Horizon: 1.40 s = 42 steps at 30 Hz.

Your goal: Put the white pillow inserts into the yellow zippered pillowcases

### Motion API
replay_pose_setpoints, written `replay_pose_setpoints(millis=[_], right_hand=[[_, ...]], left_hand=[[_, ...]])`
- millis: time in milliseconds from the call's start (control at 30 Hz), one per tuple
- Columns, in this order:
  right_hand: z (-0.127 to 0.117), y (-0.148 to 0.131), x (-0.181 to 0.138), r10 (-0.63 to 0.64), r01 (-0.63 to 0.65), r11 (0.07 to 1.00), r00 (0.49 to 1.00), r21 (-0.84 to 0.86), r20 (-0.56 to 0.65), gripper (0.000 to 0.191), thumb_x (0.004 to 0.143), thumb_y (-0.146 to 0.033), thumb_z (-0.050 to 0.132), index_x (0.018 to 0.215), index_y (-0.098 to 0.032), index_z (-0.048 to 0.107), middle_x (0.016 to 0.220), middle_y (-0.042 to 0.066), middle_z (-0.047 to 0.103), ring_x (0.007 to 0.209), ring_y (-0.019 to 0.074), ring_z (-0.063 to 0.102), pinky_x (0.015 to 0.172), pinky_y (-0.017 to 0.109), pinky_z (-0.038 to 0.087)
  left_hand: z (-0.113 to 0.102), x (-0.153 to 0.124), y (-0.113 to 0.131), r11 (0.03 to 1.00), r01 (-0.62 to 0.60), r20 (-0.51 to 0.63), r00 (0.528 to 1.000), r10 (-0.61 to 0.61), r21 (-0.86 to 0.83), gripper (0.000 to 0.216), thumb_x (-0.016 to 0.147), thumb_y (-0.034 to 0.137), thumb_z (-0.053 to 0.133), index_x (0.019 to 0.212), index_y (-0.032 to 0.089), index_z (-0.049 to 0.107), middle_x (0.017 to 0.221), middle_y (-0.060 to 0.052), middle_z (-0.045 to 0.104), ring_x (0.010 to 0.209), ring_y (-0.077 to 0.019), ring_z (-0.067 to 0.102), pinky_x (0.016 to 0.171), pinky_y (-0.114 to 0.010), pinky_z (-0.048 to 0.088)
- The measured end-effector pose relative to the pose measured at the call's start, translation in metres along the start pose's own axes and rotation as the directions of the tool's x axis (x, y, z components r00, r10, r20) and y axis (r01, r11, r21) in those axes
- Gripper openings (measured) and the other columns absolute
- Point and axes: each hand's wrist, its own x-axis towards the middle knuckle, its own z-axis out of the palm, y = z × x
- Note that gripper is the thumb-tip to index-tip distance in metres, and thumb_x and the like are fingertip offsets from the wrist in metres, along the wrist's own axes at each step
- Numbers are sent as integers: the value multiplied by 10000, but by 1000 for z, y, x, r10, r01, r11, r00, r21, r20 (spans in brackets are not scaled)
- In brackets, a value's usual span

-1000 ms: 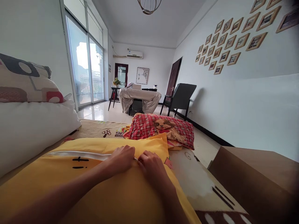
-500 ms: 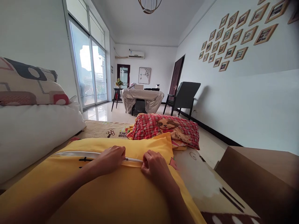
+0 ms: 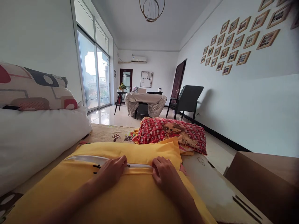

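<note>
A plump yellow pillowcase (image 3: 130, 196) lies in front of me, with a white zipper (image 3: 140, 166) running across it near its far edge. Left of my left hand (image 3: 113, 168) the opening gapes, and a white inner pillow (image 3: 87, 159) shows through. That hand's fingers are closed on the fabric at the opening, right by the small zipper slider (image 3: 128, 166). Farther right, my right hand (image 3: 164, 171) has curled fingers pinching the pillowcase at the right part of the zipper. Both hands' fingertips are partly hidden.
Beyond the pillowcase lies a red plaid pillow (image 3: 151, 130) with a dog print. A white bulky bundle (image 3: 42, 133) with a car-print pillow (image 3: 35, 90) on top is at left. A cardboard box (image 3: 263, 177) stands at right, on or beside the patterned blanket (image 3: 205, 186).
The view has tilted up and shifted slightly left. My right hand has moved a little away from my left along the zipper, and its fingers look slightly looser.
</note>
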Motion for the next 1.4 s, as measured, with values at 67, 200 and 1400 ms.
replay_pose_setpoints(millis=[67, 200, 1400], right_hand=[[2, -8, -2, -2, 2, 1000, 1000, -9, 1, 230, 815, -58, 420, 896, -167, 605, 928, 68, 614, 885, 199, 516, 800, 313, 352], [4, -33, 4, -33, 36, 996, 999, -76, 43, 259, 820, -43, 429, 928, -168, 629, 989, 81, 625, 945, 209, 536, 813, 307, 380], [29, -96, 35, 226, -194, 954, 966, -227, 123, 227, 940, -212, 440, 832, -158, 633, 817, 102, 674, 816, 234, 650, 693, 323, 376]], left_hand=[[3, -4, 2, 1000, 18, -34, 999, -19, -11, 254, 969, 288, 254, 883, 207, 479, 917, -32, 668, 812, -197, 620, 656, -286, 329], [5, -13, 3, 998, 46, -78, 996, -43, 37, 282, 968, 271, 269, 873, 206, 527, 940, -51, 646, 873, -210, 619, 689, -300, 359], [1, -37, -41, 949, -168, 86, 985, 151, 267, 593, 845, 12, 416, 1358, 298, 495, 1035, -81, 637, 965, -254, 601, 820, -453, 519]])
